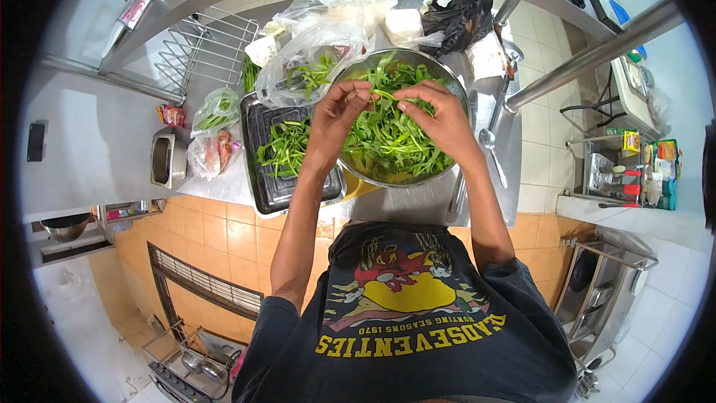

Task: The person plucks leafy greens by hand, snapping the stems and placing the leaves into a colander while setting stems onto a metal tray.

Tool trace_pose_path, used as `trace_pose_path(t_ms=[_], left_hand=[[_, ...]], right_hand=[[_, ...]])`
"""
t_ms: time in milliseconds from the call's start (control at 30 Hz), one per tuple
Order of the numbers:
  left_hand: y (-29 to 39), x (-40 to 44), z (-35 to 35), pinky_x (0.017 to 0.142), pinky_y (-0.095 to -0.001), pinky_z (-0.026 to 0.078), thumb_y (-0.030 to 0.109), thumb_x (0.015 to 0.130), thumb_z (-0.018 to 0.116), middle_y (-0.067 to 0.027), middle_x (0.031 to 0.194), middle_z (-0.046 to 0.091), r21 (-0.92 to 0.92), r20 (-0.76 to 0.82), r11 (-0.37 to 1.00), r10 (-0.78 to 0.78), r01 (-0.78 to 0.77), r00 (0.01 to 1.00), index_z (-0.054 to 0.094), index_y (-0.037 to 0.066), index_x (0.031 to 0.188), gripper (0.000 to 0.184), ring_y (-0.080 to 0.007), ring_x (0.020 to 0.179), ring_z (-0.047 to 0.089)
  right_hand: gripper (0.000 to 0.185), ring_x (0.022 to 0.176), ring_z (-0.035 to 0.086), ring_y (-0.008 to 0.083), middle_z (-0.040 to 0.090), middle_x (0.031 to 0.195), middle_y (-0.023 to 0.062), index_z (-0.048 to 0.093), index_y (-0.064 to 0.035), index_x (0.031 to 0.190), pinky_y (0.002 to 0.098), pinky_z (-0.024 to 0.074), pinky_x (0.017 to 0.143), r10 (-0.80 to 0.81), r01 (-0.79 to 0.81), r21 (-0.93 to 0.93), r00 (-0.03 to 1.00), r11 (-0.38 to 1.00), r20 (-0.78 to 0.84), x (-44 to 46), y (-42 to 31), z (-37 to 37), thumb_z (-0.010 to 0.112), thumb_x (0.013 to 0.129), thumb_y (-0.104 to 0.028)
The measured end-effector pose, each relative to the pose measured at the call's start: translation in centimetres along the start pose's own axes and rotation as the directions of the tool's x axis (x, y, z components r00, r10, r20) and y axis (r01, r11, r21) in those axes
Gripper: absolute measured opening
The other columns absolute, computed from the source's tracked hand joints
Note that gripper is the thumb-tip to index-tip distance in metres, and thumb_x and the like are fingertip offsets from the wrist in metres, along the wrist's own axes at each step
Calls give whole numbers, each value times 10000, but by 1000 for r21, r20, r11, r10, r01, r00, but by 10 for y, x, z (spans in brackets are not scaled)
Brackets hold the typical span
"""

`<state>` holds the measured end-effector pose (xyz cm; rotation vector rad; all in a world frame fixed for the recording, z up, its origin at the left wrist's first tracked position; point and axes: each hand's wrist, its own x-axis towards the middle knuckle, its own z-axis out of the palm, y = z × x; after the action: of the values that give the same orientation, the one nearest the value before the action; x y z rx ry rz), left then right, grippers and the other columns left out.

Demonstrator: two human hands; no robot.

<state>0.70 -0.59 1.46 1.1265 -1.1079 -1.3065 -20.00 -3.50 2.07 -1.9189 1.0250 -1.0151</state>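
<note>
Fingers (363,89) of L hand (335,116) are closed in a tight thumb-index pinch on one end of a thin green stem (385,95); R hand (440,116) has thumb & index drawn nearly together on the other end, the remaining fingers loosely curled. Both hands are up over the colander (373,173), fingertips close but not touching, stem bridging the gap. Main heap of leafy greens (399,130) sits in the colander, just below the hands; a 2nd lot of greens (287,145) lies in the black tray (280,188), immediately L of the colander. Clear plastic bag (291,60) is just beyond that tray, at the colander's far L edge; black bag (459,19) is past the colander's far R side; spoon (492,151) rests on the worktop (503,198), R of the colander. Step in hand, IMO: working a single stem b/w two pinches; can't tell if it's whole or already split. Next move prob. calls for firm but light grip at both ends, a short controlled wrist action, & hands kept above the colander so no bits go astray, esp. toward its R rim.
</note>
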Motion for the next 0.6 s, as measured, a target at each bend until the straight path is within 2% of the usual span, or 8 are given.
trace_pose_path(t_ms=[167,267,367,433,567,600], left_hand=[[1,0,1,855,-253,463,148,936,670,-29,987,678,-3,-27,1000,3,-3,1000,611,51,1142,235,-104,884,601],[-7,2,-1,796,-236,488,78,928,668,-23,911,657,169,-16,982,91,-87,996,615,29,1111,197,-78,857,585],[-1,-3,9,790,-223,466,85,923,678,3,934,634,259,1,954,158,-153,987,606,38,1125,220,-73,872,584],[1,-3,12,791,-225,465,98,931,671,2,933,638,248,14,957,152,-151,988,609,39,1127,214,-76,871,584],[0,-2,10,763,-219,471,105,919,691,7,897,619,269,41,953,133,-139,990,624,27,1115,222,-54,845,557],[-1,-2,9,763,-218,471,107,920,691,9,895,618,211,40,971,105,-111,994,625,27,1116,222,-55,844,557]], right_hand=[[187,969,599,258,686,995,81,715,-68,1033,372,423,919,-48,50,33,998,998,-39,0,-5,-3,691,877,-170],[186,1066,569,249,678,1086,62,727,-83,1019,391,388,986,-89,85,-45,992,995,-93,1,-2,-3,700,871,-192],[178,1125,536,247,660,1123,44,735,-91,990,418,351,1028,-162,145,-160,981,976,-103,1,-5,0,720,851,-201],[166,1141,525,250,649,1134,37,737,-93,964,431,333,1044,-234,206,-259,969,944,-84,1,-7,4,735,833,-195],[131,1142,519,262,641,1119,41,722,-88,911,442,341,1034,-223,193,-235,969,953,-107,2,-1,6,746,807,-165],[124,1144,517,264,639,1119,42,717,-87,901,441,344,1031,-224,193,-240,969,951,-106,2,-2,5,745,804,-159]])
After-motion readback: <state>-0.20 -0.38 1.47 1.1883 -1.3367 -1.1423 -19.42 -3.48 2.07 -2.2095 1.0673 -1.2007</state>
